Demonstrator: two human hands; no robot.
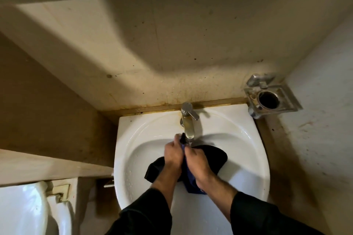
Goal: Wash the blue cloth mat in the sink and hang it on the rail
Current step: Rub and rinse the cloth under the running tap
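Head view: my left hand [172, 153] and right hand [196, 160] both grip the bunched blue cloth mat [214, 158] inside the white sink [248, 139], just under the chrome tap [188, 120]; a metal holder [271, 97] hangs on the wall to the right.

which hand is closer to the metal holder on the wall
Right. The right hand grips the blue cloth mat on the side toward the metal holder; the left hand grips it farther away, beyond the tap.
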